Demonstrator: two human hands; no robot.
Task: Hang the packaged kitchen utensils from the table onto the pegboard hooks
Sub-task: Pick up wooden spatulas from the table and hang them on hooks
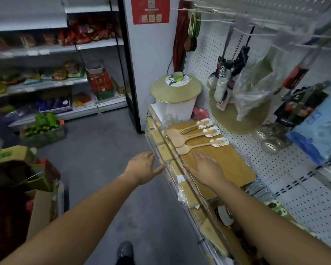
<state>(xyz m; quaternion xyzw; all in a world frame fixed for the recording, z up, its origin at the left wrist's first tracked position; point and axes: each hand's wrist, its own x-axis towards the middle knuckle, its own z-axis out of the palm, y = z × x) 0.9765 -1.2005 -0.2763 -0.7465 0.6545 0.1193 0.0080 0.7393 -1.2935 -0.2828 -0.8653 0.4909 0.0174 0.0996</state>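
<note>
Three packaged wooden utensils [196, 133] with white card tags lie side by side on a wooden board [225, 165] on the shelf table. My right hand [205, 168] is flat, fingers straight, over the board just short of the nearest wooden spoon [199, 145]. Holding nothing, my left hand [141, 166] hovers open beside the shelf's front edge, fingers straight. The white pegboard [210, 54] rises behind the table, with long metal hooks [218, 21] sticking out near the top.
Ladles, umbrellas and plastic bags [256, 81] hang on the pegboard. A white bin with a gold lid [176, 90] stands at the table's far end. Cardboard boxes [27, 178] sit on the left, grocery shelves [46, 73] across the grey aisle floor.
</note>
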